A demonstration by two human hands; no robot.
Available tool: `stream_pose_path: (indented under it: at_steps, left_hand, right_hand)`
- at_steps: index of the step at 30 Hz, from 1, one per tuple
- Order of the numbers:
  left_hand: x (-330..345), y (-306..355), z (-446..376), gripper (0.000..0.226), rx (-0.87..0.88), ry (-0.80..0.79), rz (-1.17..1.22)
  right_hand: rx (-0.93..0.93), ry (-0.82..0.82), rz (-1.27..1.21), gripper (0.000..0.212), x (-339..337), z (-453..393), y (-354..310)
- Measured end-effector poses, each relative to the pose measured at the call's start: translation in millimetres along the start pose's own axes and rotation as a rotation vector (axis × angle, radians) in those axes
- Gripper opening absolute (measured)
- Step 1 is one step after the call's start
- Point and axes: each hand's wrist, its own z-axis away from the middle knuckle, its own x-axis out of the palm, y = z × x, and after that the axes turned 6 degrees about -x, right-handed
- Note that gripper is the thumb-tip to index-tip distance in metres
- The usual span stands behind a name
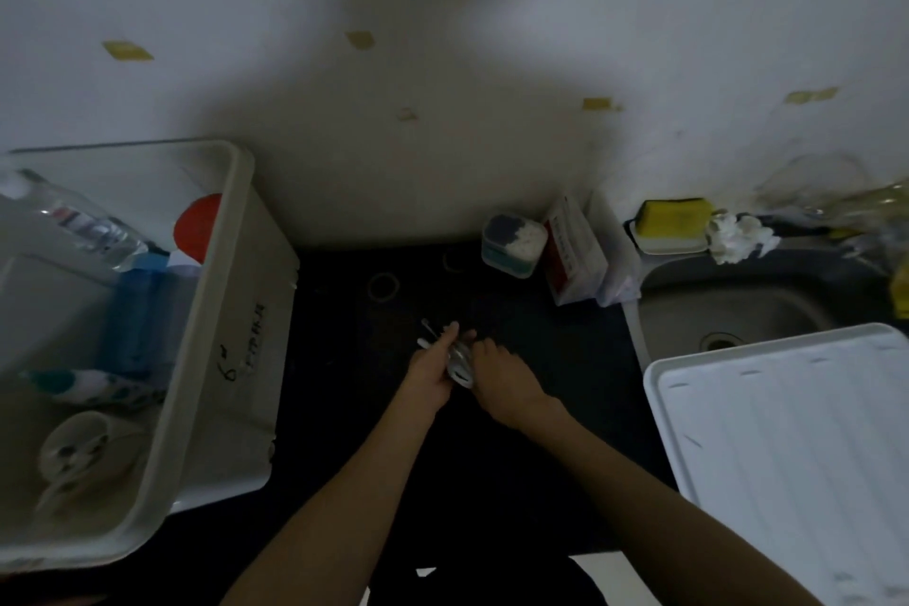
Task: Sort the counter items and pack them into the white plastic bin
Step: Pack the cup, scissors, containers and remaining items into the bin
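While the white plastic bin (216,359) already held several items | both hands gripped small metal pieces (460,362): left hand (433,372), right hand (501,379) | cotton-swab box (514,244) and red packet (575,251) remained unpacked

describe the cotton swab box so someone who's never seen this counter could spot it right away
Start at the sink on the right and move left past the red and white carton leaning beside it. The cotton swab box stands next against the wall: small, clear with a teal base, white swab tips showing on top.
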Motion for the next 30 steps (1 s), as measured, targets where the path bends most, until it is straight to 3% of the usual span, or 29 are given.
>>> stream_pose_path:
  at_steps: [3,7,10,16,20,24,30]
  left_hand:
    - [-2.3,11.3,8.1,0.023,0.055,0.049,0.097]
    - [-6.3,33.2,21.2,0.033,0.181,0.094,0.146]
    - [-8.8,49.4,33.7,0.034,0.263,0.025,0.253]
    - [0.6,58.8,66.1,0.015,0.465,-0.034,0.276]
    - [-2.9,61.4,85.4,0.013,0.546,-0.010,0.213]
    - [-11.6,59.5,103.5,0.013,0.599,0.045,0.121]
    - [-22.0,71.9,135.1,0.027,0.781,0.163,0.104]
  right_hand:
    - [0.010,0.025,-0.195,0.042,-10.4,6.5,-11.1]
    - [0.132,0.038,-0.886,0.060,-35.6,21.5,-10.8]
    - [0.331,0.048,-1.466,0.057,-51.6,26.9,-24.6]
    - [0.821,0.220,-1.919,0.065,-57.5,1.1,-52.2]
    - [0.797,0.207,-2.045,0.060,-75.3,-2.1,-73.6]
    - [0.653,0.223,-1.940,0.059,-90.3,-6.5,-95.6]
    - [0.370,0.100,-1.812,0.063,-110.7,-3.7,-114.5]
